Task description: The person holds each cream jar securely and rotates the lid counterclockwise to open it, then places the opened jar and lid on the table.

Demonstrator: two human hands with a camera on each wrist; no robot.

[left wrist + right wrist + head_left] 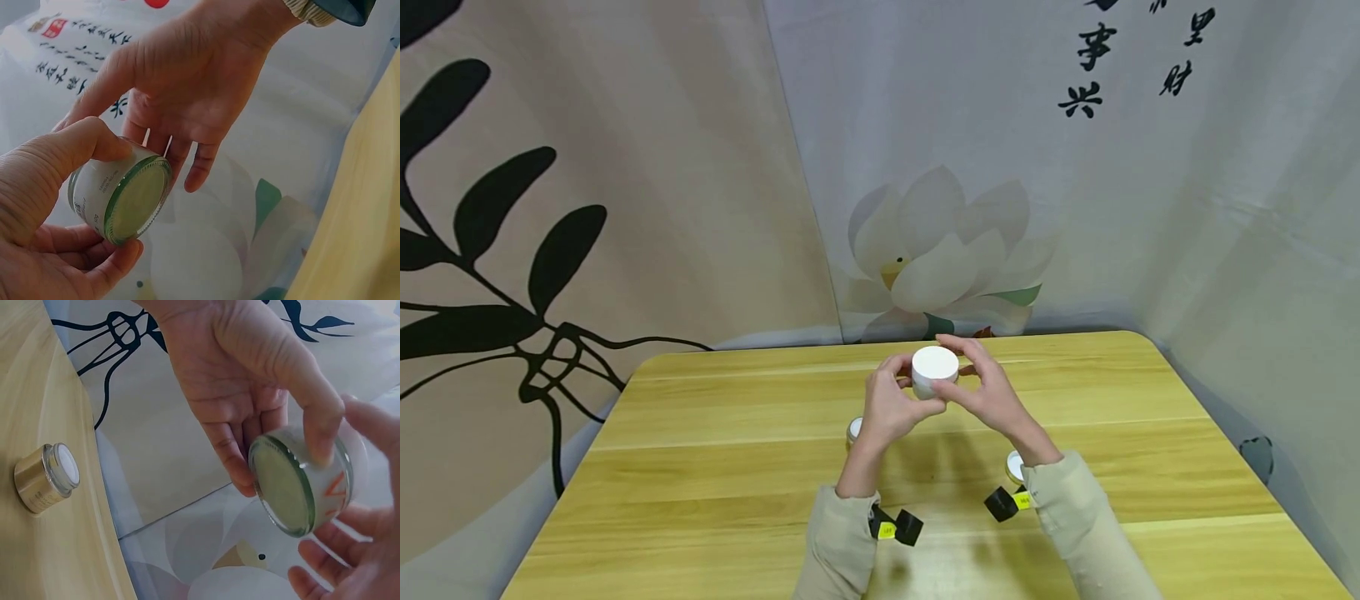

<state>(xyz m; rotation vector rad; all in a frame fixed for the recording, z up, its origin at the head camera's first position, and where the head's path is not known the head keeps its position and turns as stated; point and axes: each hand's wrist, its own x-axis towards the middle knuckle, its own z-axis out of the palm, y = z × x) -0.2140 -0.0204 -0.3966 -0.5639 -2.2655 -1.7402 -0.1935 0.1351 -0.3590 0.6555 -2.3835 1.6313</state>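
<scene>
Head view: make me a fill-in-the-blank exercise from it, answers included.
The jar between the left hand and right hand has a ____ lid.
The dark leaves are on the picture's ____ side.
The label below the left hand is coloured ____.
Behind the table, the lettering is coloured ____.

Answers: white; left; yellow; black.

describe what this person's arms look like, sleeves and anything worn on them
The left sleeve and right sleeve are pale beige. Beside each is a small black box with a yellow label, its print too small to read. Left grip and right grip are ungloved.
</scene>
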